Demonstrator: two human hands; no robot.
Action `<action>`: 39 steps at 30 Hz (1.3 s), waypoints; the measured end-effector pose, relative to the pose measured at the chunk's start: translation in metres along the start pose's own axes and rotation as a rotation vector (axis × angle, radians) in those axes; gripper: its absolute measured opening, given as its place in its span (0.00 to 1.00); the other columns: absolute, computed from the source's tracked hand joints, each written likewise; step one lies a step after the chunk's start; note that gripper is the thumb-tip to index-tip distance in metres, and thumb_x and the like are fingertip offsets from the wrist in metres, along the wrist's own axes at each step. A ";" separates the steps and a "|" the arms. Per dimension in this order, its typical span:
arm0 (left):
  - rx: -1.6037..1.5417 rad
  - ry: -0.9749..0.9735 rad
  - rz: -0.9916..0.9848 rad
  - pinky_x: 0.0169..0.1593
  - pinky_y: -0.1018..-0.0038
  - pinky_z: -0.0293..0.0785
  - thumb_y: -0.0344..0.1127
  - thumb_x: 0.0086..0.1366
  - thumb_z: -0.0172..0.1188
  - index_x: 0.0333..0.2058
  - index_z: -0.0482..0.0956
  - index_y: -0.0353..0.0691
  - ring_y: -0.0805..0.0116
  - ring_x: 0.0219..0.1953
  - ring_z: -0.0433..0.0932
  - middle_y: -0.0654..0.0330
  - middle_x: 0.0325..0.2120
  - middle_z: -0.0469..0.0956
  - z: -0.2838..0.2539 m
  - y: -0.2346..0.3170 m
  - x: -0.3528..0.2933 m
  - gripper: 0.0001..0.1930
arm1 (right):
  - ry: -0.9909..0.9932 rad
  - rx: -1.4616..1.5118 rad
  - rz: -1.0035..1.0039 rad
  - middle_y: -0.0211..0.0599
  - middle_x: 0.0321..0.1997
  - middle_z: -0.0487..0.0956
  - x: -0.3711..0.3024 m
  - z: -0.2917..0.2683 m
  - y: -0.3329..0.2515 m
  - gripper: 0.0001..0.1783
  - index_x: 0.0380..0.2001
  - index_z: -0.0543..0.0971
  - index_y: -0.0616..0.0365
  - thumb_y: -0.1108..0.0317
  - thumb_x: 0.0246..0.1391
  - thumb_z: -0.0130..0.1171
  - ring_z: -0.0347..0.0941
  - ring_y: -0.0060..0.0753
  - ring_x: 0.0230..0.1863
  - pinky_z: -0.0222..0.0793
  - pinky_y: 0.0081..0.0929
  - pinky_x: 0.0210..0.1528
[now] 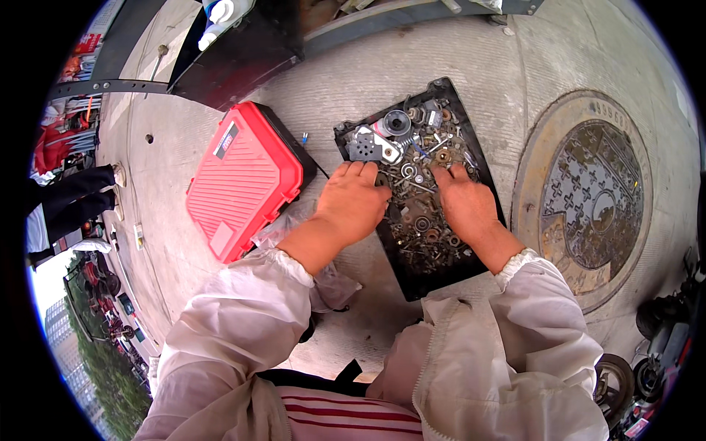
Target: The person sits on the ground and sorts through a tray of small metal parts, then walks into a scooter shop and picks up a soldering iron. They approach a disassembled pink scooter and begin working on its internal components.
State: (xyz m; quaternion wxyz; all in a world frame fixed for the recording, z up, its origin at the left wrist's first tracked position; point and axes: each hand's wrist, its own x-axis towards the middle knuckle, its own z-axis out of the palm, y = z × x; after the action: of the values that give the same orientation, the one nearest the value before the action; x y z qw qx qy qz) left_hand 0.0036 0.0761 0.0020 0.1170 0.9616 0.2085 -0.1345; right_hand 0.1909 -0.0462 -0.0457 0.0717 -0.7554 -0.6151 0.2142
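A black shallow tray [418,286] lies on the pavement, heaped with small metal parts: screws, springs, washers and bearings. At its left edge my left hand [354,197] is closed, thumb and fingers together beside a dark round part [381,179]; what it holds is hidden. My right hand [468,204] reaches over the right side of the tray, fingers bent down and pressed together among the parts. Whatever lies under those fingertips cannot be made out. Near the far left corner of the tray are a grey block with holes [365,148] and a silver round part [397,123].
Left of the tray lies a red plastic case [246,180] with a clear plastic bag [334,288] near it. A round manhole cover [594,195] is set in the pavement at right. Beyond stands a dark metal box [243,62]. Motorcycle parts [614,382] show at lower right, a person's legs [77,195] at left.
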 end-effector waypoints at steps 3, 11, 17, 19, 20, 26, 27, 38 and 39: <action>-0.006 0.048 -0.004 0.54 0.63 0.64 0.40 0.55 0.61 0.32 0.84 0.50 0.57 0.46 0.69 0.59 0.34 0.69 0.001 -0.002 -0.003 0.06 | -0.048 -0.008 -0.174 0.45 0.55 0.70 0.015 0.000 -0.009 0.29 0.57 0.70 0.49 0.74 0.49 0.53 0.80 0.44 0.29 0.77 0.37 0.28; -0.058 0.050 0.019 0.52 0.64 0.65 0.39 0.55 0.62 0.30 0.83 0.49 0.59 0.43 0.70 0.61 0.32 0.69 -0.003 -0.005 -0.003 0.05 | -0.099 -0.132 -0.300 0.44 0.65 0.64 -0.007 0.014 -0.013 0.25 0.52 0.75 0.48 0.72 0.47 0.54 0.80 0.38 0.25 0.77 0.34 0.26; -0.072 0.074 0.038 0.52 0.64 0.66 0.39 0.55 0.62 0.31 0.83 0.49 0.59 0.43 0.70 0.60 0.32 0.70 -0.003 -0.011 -0.004 0.06 | -0.215 0.100 -0.213 0.43 0.48 0.76 -0.064 0.005 -0.008 0.12 0.36 0.79 0.49 0.71 0.46 0.55 0.80 0.43 0.28 0.77 0.37 0.28; -0.072 0.058 0.022 0.53 0.64 0.65 0.39 0.56 0.61 0.31 0.83 0.48 0.59 0.43 0.70 0.60 0.32 0.70 -0.002 -0.011 -0.007 0.06 | -0.124 0.149 -0.078 0.42 0.38 0.77 -0.062 -0.002 -0.006 0.12 0.37 0.76 0.53 0.74 0.47 0.54 0.78 0.47 0.29 0.76 0.40 0.29; -0.081 0.069 0.023 0.53 0.63 0.65 0.39 0.56 0.61 0.32 0.83 0.48 0.58 0.43 0.70 0.60 0.32 0.70 0.000 -0.010 -0.006 0.06 | -0.082 0.101 -0.028 0.43 0.38 0.76 -0.055 -0.001 -0.003 0.12 0.38 0.74 0.55 0.74 0.47 0.54 0.78 0.48 0.29 0.76 0.40 0.30; -0.056 0.174 -0.066 0.54 0.63 0.64 0.39 0.55 0.63 0.37 0.81 0.45 0.56 0.45 0.69 0.58 0.34 0.69 -0.001 -0.007 -0.005 0.11 | -0.036 -0.048 0.106 0.53 0.43 0.74 0.003 0.008 0.005 0.13 0.42 0.69 0.63 0.77 0.51 0.50 0.78 0.55 0.32 0.77 0.43 0.32; -0.003 0.219 -0.091 0.54 0.62 0.64 0.39 0.55 0.63 0.37 0.81 0.44 0.55 0.45 0.69 0.57 0.35 0.69 -0.003 -0.007 -0.003 0.12 | -0.062 -0.092 0.128 0.53 0.43 0.74 0.009 0.010 0.005 0.12 0.41 0.68 0.63 0.78 0.51 0.51 0.78 0.55 0.32 0.77 0.43 0.32; 0.098 0.065 -0.094 0.59 0.61 0.60 0.38 0.53 0.63 0.41 0.80 0.44 0.55 0.48 0.67 0.55 0.37 0.70 0.012 0.010 0.000 0.15 | 0.037 -0.020 0.093 0.47 0.43 0.72 0.012 0.022 0.007 0.13 0.41 0.68 0.57 0.73 0.51 0.56 0.77 0.53 0.31 0.76 0.43 0.31; 0.090 0.072 -0.107 0.59 0.61 0.60 0.38 0.52 0.63 0.41 0.80 0.45 0.55 0.48 0.67 0.55 0.37 0.70 0.016 0.010 -0.004 0.15 | 0.057 0.004 0.048 0.44 0.43 0.72 0.006 0.021 0.003 0.12 0.40 0.70 0.55 0.71 0.51 0.56 0.77 0.52 0.30 0.76 0.44 0.30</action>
State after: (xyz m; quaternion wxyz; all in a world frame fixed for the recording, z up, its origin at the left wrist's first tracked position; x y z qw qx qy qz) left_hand 0.0012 0.0612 -0.0099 0.0588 0.9576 0.2574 -0.1151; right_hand 0.1861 -0.0445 -0.0670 0.0857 -0.7758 -0.5939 0.1954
